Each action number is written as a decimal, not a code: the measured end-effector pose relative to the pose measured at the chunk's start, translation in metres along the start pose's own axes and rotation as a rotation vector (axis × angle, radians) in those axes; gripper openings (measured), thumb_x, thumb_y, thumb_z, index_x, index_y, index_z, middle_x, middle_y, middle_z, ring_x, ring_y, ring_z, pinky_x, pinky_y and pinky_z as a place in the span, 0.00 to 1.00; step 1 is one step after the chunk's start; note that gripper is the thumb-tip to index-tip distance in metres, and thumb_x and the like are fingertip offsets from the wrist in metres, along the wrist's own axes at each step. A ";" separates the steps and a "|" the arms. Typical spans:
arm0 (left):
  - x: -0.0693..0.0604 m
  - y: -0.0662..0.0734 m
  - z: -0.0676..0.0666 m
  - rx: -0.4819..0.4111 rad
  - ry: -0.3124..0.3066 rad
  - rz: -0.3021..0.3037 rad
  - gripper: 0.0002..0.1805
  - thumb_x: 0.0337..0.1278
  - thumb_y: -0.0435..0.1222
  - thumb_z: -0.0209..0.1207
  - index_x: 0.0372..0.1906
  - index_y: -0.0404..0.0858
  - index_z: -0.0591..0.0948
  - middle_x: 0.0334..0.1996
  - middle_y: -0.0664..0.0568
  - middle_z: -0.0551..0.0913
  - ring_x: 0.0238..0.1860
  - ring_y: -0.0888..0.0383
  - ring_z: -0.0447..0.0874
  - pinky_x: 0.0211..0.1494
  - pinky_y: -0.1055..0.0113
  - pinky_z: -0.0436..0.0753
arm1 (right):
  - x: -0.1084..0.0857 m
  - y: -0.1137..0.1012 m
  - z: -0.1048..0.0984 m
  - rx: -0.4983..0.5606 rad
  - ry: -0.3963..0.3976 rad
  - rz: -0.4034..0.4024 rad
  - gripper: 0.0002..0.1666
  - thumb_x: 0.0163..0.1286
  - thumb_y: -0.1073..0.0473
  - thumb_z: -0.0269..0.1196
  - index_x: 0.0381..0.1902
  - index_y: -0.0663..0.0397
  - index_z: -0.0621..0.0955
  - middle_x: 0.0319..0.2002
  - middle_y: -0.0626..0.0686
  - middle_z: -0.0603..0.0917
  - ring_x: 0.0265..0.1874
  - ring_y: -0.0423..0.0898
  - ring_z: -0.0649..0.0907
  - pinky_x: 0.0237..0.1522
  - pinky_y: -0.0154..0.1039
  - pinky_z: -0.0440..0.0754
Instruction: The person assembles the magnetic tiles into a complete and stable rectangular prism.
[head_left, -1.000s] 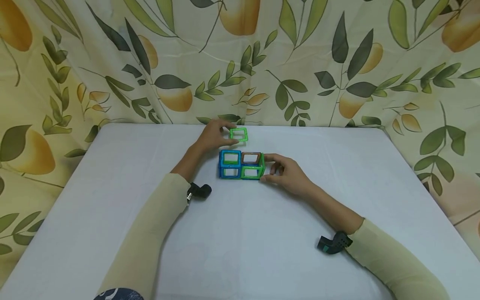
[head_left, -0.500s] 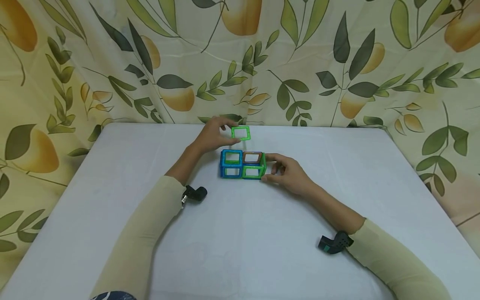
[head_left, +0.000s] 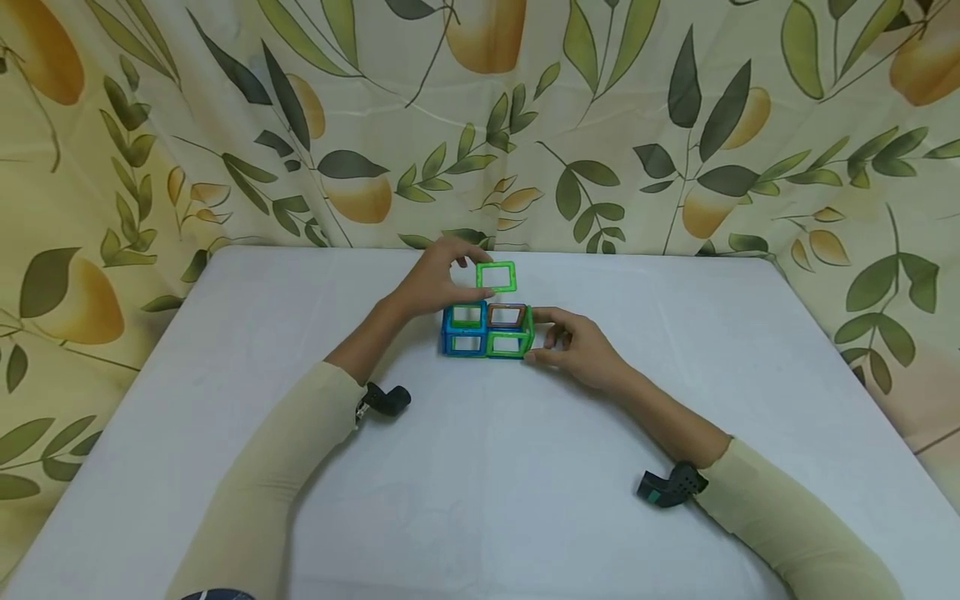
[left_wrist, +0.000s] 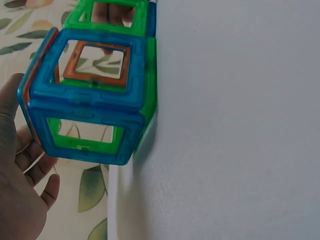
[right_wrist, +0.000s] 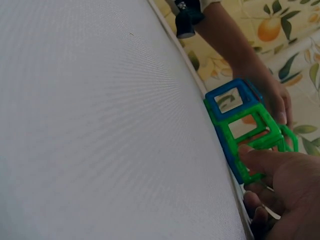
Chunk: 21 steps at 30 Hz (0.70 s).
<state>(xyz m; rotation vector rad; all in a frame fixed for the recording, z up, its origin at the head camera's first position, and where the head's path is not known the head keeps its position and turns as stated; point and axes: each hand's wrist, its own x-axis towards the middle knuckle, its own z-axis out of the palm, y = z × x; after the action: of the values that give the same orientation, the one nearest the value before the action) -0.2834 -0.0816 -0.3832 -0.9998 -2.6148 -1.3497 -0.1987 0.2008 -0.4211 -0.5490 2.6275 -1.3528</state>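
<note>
On the table stands a block of see-through magnetic tiles, blue, green and orange square frames joined into two cubes side by side. My left hand pinches a loose green square magnetic tile between thumb and fingers, raised just behind and above the block. At the block's right end, my right hand holds the green side with thumb in front and fingers behind. In the left wrist view the blue end of the block fills the upper left; the loose tile cannot be made out there.
A white-covered table lies under everything. Behind it hangs a cloth printed with leaves and fruit, meeting the table's far edge. Black wrist cameras sit on both forearms.
My left hand has moved right and toward the block, bringing the loose green tile over the block's rear edge. The right hand keeps its hold at the right end.
</note>
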 end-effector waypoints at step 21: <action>-0.019 0.020 0.015 0.009 -0.051 0.074 0.27 0.50 0.43 0.80 0.55 0.39 0.85 0.51 0.53 0.85 0.54 0.50 0.74 0.59 0.45 0.75 | 0.001 0.002 0.000 0.007 0.003 -0.021 0.38 0.64 0.59 0.78 0.70 0.56 0.78 0.39 0.57 0.83 0.36 0.52 0.77 0.38 0.40 0.73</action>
<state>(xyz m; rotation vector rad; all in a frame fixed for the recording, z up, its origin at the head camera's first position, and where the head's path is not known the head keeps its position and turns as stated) -0.2537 -0.0716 -0.3839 -1.1333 -2.5891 -1.3116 -0.2000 0.2021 -0.4229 -0.5762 2.6257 -1.3701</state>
